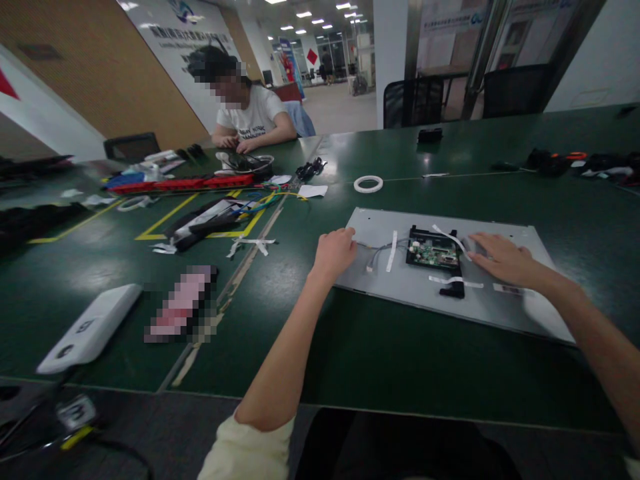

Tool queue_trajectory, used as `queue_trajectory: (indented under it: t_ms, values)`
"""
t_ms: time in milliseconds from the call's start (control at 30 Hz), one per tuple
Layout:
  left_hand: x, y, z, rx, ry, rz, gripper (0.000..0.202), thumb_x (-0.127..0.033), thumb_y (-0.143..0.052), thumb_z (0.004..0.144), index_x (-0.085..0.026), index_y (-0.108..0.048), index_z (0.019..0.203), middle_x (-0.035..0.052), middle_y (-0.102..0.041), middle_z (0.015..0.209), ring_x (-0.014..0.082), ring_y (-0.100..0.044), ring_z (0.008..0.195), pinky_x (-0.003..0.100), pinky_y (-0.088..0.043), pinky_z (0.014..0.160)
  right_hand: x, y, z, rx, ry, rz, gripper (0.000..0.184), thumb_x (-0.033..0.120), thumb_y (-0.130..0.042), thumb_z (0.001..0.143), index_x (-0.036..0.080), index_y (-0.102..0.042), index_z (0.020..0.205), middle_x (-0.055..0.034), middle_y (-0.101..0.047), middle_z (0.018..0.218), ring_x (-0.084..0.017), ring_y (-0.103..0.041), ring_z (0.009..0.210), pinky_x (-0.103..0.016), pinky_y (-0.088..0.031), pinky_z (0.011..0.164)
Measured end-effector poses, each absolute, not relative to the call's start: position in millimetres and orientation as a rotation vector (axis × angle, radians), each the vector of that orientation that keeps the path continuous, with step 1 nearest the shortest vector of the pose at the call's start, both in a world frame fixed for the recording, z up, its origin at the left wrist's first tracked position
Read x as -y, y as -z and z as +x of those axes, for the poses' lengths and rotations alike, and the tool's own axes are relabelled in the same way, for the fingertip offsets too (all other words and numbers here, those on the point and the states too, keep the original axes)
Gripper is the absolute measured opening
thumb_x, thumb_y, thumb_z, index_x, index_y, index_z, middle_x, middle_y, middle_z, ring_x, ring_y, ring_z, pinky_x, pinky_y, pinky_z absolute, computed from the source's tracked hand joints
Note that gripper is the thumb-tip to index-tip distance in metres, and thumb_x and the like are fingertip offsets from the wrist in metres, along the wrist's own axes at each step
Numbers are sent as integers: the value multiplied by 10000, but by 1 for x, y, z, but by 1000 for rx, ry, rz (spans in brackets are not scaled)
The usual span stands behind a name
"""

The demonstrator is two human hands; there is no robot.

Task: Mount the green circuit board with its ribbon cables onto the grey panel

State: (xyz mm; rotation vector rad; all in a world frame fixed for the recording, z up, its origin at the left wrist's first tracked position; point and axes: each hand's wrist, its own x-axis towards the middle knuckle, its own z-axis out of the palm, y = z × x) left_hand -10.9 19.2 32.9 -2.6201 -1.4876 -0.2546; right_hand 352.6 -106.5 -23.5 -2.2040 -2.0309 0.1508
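Note:
A flat grey metal panel lies on the green table in front of me. My left hand grips its left edge with curled fingers. Fingers outstretched, my right hand rests over the panel's right half, beside a curling white tape strip. A green circuit board in a black frame sits mid-panel. Grey wires run from it toward the left, crossed by another tape strip. Below the board, a third strip crosses a black bracket-like part.
A white tape roll lies behind the panel. To the left are a pixelated phone-like object, a white power bank-like device, tape scraps and a black bundle with wires. Across the table sits another person.

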Motion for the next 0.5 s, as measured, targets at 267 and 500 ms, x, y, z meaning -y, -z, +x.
queue_trajectory:
  t_ms: [267, 500]
  values:
    - [-20, -33, -14, 1504, 294, -2596, 279, -249, -394, 879, -190, -553, 1100, 82, -640, 1017, 229, -594, 947, 346, -413, 812, 133, 40, 353, 2090, 20, -2287, 646, 583, -153, 901, 260, -240, 1454, -47, -172, 1519, -326, -220, 1355, -655, -241, 997]
    - [-20, -37, -16, 1567, 322, -2566, 254, -241, -398, 882, -198, -547, 1083, 75, -634, 1017, 220, -589, 946, 335, -408, 813, 145, 40, 375, 1950, -57, -2413, 638, 582, -138, 903, 291, -189, 1468, -46, -144, 1526, -309, -191, 1368, -637, -222, 1007]
